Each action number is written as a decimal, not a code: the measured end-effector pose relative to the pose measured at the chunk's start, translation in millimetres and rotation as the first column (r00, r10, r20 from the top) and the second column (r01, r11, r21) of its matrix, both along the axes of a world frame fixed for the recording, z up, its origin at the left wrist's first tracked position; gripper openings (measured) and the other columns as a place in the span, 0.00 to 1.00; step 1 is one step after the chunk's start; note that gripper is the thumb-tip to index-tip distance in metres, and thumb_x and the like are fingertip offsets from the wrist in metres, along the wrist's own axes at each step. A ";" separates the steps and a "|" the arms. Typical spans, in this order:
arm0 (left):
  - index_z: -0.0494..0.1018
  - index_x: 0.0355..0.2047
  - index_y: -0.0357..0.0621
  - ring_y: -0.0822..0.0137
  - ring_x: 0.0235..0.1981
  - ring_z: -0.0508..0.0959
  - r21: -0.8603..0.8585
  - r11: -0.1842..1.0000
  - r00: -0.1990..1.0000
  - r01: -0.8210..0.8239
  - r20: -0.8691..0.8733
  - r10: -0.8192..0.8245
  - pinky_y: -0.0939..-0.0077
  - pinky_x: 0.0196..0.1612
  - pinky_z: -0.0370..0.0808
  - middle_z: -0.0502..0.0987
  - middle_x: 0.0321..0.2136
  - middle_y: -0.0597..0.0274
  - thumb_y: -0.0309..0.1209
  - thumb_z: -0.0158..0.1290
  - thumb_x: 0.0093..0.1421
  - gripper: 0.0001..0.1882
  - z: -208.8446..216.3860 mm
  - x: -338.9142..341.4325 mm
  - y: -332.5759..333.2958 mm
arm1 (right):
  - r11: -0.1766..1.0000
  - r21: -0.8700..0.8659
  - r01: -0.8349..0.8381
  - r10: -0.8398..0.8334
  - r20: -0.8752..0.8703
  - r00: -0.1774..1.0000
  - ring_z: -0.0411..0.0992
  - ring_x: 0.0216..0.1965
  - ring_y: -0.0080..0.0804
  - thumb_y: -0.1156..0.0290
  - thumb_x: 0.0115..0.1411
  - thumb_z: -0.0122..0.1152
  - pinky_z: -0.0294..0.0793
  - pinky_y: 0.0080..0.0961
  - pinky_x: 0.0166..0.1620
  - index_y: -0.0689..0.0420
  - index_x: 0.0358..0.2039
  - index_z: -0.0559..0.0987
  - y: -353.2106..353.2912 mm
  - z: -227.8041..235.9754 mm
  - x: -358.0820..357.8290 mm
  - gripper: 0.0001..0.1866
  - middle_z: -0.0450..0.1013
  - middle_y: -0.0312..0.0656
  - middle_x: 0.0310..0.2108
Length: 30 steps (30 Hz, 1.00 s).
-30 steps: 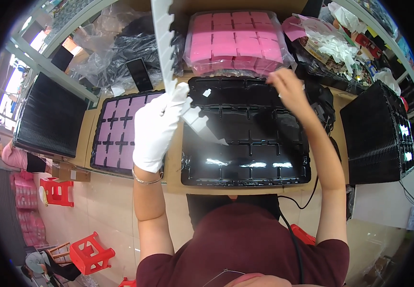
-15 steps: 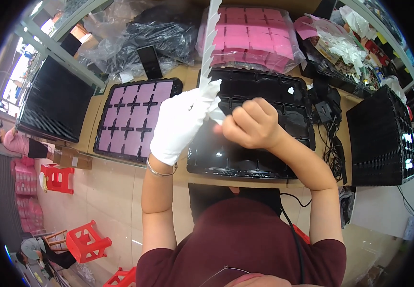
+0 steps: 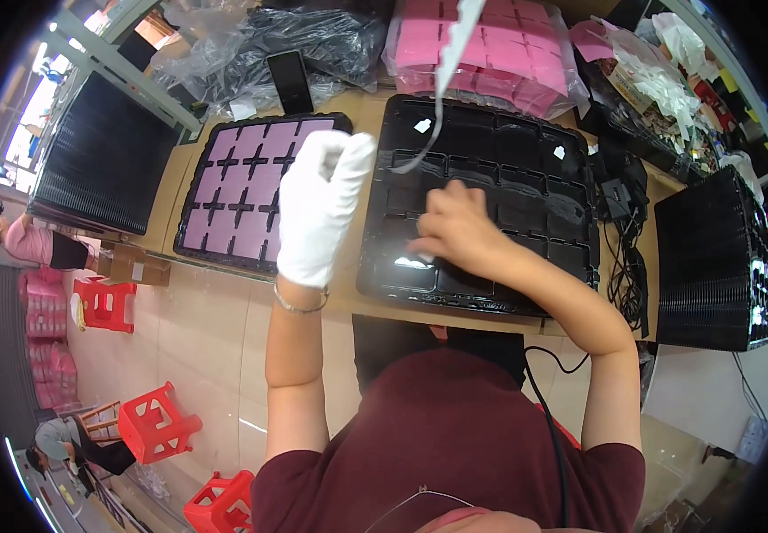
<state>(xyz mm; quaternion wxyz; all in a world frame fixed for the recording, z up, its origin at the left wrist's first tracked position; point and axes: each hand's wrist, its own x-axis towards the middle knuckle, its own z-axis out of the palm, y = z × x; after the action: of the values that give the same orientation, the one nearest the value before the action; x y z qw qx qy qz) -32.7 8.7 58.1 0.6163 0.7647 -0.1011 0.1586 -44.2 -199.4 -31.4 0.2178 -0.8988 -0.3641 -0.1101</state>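
Observation:
My left hand [image 3: 320, 209], in a white glove, is raised over the right side of a pink-filled tray [image 3: 195, 182]. Its fingers are curled, with a gap to the thumb and nothing visible in them. A white, notched paper strip [image 3: 449, 64] hangs in the air beyond, its thin tail curving down to the right of the glove without visibly touching it. Bare, my right hand [image 3: 464, 229] is low over a black compartmented plastic tray [image 3: 526, 251]. Its thumb and forefinger pinch a small white tag [image 3: 425, 258]. Two more tags [image 3: 423, 126] lie in this tray.
Black trays are stacked at the left [image 3: 104, 155] and right [image 3: 712, 258]. A phone [image 3: 290, 82], crumpled plastic bags [image 3: 330, 40] and bagged pink sheets [image 3: 490, 53] stand behind. A black cable [image 3: 625, 289] lies beside the tray. Red stools [image 3: 160, 422] and two people are at the left.
The white strip has left my gloved hand and swung up and right. My right hand has moved away from the glove and down to the black tray with a small white tag.

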 end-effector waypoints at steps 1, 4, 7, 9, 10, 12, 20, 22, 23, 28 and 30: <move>0.74 0.30 0.40 0.79 0.24 0.67 0.046 0.999 0.999 -0.022 -0.036 0.024 0.82 0.30 0.67 0.73 0.21 0.70 0.44 0.60 0.63 0.18 -7.6 -6.0 6.3 | 0.997 0.046 0.059 -0.054 -0.114 0.992 0.59 0.39 0.37 0.54 0.54 0.68 0.55 0.37 0.42 0.51 0.21 0.76 -15.8 9.9 -5.6 0.16 0.63 0.36 0.30; 0.74 0.30 0.40 0.79 0.24 0.68 0.185 0.982 0.978 -0.030 -0.195 0.067 0.81 0.31 0.68 0.74 0.21 0.68 0.44 0.57 0.65 0.18 -35.6 -21.2 20.8 | 0.988 0.054 0.145 -0.128 -0.247 0.960 0.58 0.37 0.36 0.57 0.54 0.70 0.54 0.34 0.43 0.53 0.22 0.75 -71.6 29.8 -20.4 0.16 0.61 0.34 0.29; 0.75 0.31 0.40 0.77 0.23 0.71 0.171 0.985 0.961 0.022 -0.276 0.027 0.79 0.30 0.70 0.78 0.23 0.64 0.43 0.57 0.65 0.17 -55.1 -27.5 22.1 | 0.987 0.135 0.085 -0.038 -0.323 0.946 0.57 0.38 0.36 0.57 0.56 0.68 0.53 0.35 0.44 0.54 0.22 0.76 -64.6 28.3 -21.3 0.16 0.62 0.36 0.29; 0.76 0.31 0.41 0.72 0.23 0.75 0.289 0.957 0.969 -0.027 -0.229 0.096 0.76 0.30 0.72 0.79 0.25 0.61 0.38 0.59 0.64 0.13 -60.4 -31.2 17.8 | 0.987 0.143 0.067 -0.029 -0.256 0.966 0.58 0.37 0.37 0.58 0.57 0.67 0.55 0.33 0.44 0.54 0.22 0.75 -51.7 36.2 -15.1 0.16 0.63 0.37 0.29; 0.76 0.31 0.41 0.72 0.23 0.75 0.289 0.957 0.968 -0.025 -0.231 0.095 0.76 0.30 0.72 0.79 0.25 0.61 0.38 0.59 0.64 0.13 -63.1 -33.1 15.8 | 0.987 0.142 0.069 -0.030 -0.258 0.966 0.58 0.37 0.37 0.58 0.57 0.67 0.55 0.33 0.44 0.54 0.22 0.75 -53.0 38.9 -12.6 0.16 0.63 0.37 0.29; 0.77 0.31 0.42 0.66 0.24 0.77 0.404 0.904 0.989 0.139 -0.018 -0.144 0.73 0.31 0.74 0.79 0.26 0.60 0.34 0.62 0.61 0.09 -69.8 -37.2 14.3 | 0.988 0.134 0.079 -0.042 -0.262 0.964 0.59 0.37 0.35 0.62 0.57 0.68 0.56 0.30 0.45 0.55 0.22 0.74 -56.0 44.0 -8.4 0.15 0.63 0.36 0.29; 0.78 0.33 0.40 0.66 0.26 0.76 0.410 0.910 0.992 0.058 0.077 -0.098 0.75 0.31 0.72 0.77 0.26 0.59 0.24 0.60 0.60 0.02 -63.7 -61.4 41.9 | 0.947 -0.095 0.306 -0.321 -0.272 0.907 0.59 0.37 0.40 0.62 0.64 0.59 0.56 0.34 0.43 0.55 0.26 0.71 -162.7 43.9 -65.5 0.14 0.63 0.40 0.30; 0.78 0.34 0.40 0.68 0.26 0.75 0.405 0.911 0.990 0.084 0.067 -0.122 0.76 0.31 0.72 0.77 0.27 0.60 0.23 0.59 0.60 0.02 -69.2 -61.2 43.3 | 0.913 -0.144 0.381 -0.407 -0.345 0.846 0.59 0.37 0.39 0.59 0.61 0.63 0.56 0.35 0.43 0.55 0.26 0.72 -173.8 34.0 -82.0 0.15 0.63 0.38 0.30; 0.78 0.34 0.40 0.69 0.26 0.75 0.406 0.909 0.990 0.092 0.062 -0.128 0.77 0.31 0.72 0.77 0.27 0.61 0.22 0.59 0.61 0.02 -72.0 -60.5 43.1 | 0.901 -0.168 0.401 -0.434 -0.291 0.853 0.60 0.38 0.38 0.55 0.57 0.66 0.56 0.35 0.44 0.53 0.25 0.73 -176.1 24.1 -86.1 0.17 0.64 0.37 0.31; 0.78 0.35 0.40 0.71 0.27 0.75 0.323 0.936 0.989 0.137 0.012 -0.149 0.78 0.33 0.72 0.78 0.29 0.62 0.22 0.58 0.61 0.02 -82.8 -59.6 31.9 | 0.775 -0.353 0.524 -0.496 0.173 0.851 0.62 0.40 0.37 0.50 0.51 0.67 0.57 0.38 0.45 0.51 0.29 0.73 -168.0 10.8 -99.1 0.19 0.64 0.36 0.33; 0.78 0.36 0.40 0.72 0.27 0.75 0.298 0.945 0.990 0.132 -0.003 -0.138 0.78 0.33 0.73 0.78 0.29 0.61 0.22 0.58 0.61 0.03 -86.4 -61.0 31.2 | 0.648 -0.375 0.663 -0.502 0.444 0.742 0.63 0.41 0.39 0.53 0.52 0.68 0.58 0.38 0.45 0.51 0.31 0.73 -159.2 9.8 -95.7 0.17 0.66 0.37 0.34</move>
<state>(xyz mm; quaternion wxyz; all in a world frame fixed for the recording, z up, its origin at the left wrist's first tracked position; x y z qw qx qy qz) -93.6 39.9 -28.3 0.5027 0.8385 -0.1815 0.1060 -139.8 -358.6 -21.6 -0.1341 -0.9639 -0.0958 -0.2094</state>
